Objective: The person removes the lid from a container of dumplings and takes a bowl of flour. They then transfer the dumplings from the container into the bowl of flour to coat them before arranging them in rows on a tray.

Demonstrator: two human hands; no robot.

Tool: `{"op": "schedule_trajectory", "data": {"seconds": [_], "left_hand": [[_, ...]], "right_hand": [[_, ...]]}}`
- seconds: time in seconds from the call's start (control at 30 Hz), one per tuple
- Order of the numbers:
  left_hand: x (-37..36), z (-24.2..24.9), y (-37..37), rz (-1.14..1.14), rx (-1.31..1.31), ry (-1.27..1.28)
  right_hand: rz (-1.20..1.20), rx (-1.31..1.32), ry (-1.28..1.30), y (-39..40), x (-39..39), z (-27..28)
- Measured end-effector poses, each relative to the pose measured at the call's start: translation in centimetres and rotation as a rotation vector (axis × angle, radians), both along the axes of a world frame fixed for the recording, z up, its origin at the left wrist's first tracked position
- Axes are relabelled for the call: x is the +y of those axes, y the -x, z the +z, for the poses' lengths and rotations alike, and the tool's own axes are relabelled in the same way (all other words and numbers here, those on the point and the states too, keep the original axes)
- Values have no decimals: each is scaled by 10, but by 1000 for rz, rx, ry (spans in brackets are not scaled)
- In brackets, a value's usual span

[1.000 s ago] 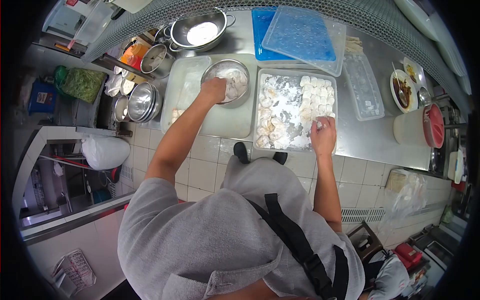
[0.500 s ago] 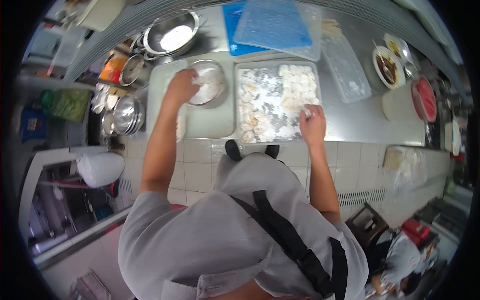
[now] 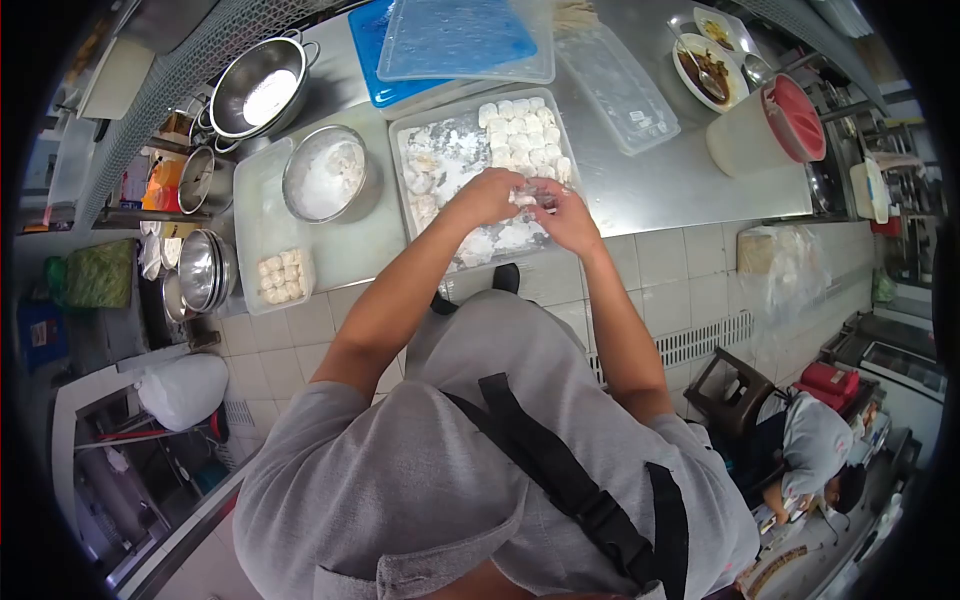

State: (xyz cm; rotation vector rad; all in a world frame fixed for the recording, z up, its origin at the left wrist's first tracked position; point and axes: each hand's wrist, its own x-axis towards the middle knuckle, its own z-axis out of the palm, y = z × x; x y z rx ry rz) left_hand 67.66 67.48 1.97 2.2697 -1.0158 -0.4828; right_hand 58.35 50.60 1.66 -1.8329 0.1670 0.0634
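Both my hands meet over the front right part of a floured tray (image 3: 402, 170). My left hand (image 3: 488, 197) and my right hand (image 3: 568, 217) have their fingers closed round a small white floury piece (image 3: 522, 199) between them. Rows of white dough pieces (image 3: 518, 128) lie in the tray's back right part, just behind my hands. Loose flour and a few lumpy pieces (image 3: 422, 208) cover its left side. Left of the tray, a metal bowl of white flour (image 3: 325, 175) rests on a pale board (image 3: 370, 240).
A clear container (image 3: 262, 215) holds cube-like pieces at the left. Metal bowls (image 3: 258, 88) stand behind it. Blue and clear lids (image 3: 460, 40) lie at the back. To the right are a plate of food (image 3: 705, 75) and a pale bucket (image 3: 740, 140). A person (image 3: 815, 440) is at the lower right.
My left hand has moved right from the flour bowl to the tray and met my right hand. The view has shifted, so the table's items appear farther left.
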Motion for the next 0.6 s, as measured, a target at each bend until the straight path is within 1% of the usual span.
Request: {"op": "schedule_trajectory", "data": {"seconds": [0.03,0.07,0.13,0.17,0.2,0.23,0.27,0.3,0.33,0.37,0.43,0.5,0.57,0.6], "left_hand": [[-2,-9,1,-4,0,2],[-4,-11,3,21,-15,33],[-4,-15,5,49,-31,66],[0,-17,7,124,0,82],[3,-16,8,200,27,97],[8,-19,9,205,25,95],[14,-23,14,257,16,122],[18,-26,17,308,5,150],[22,-29,19,310,4,149],[25,-25,22,294,2,122],[33,-24,26,288,3,93],[39,-24,26,225,17,94],[41,-25,25,191,-1,5],[41,-24,24,193,-2,7]], "right_hand": [[21,79,-21,0,0,-4],[18,81,-21,2,0,-6],[-4,144,177,3,1,-11],[-1,145,176,4,1,-15],[-4,71,301,4,1,-20],[-6,-5,424,4,2,-24],[-3,-5,420,5,5,-19],[-7,21,476,5,7,-13],[-11,45,533,5,8,-6],[-7,45,532,6,9,0],[57,-1,645,8,12,7],[95,3,669,8,12,5],[124,20,691,8,11,0],[126,18,693,7,10,-1]]}}
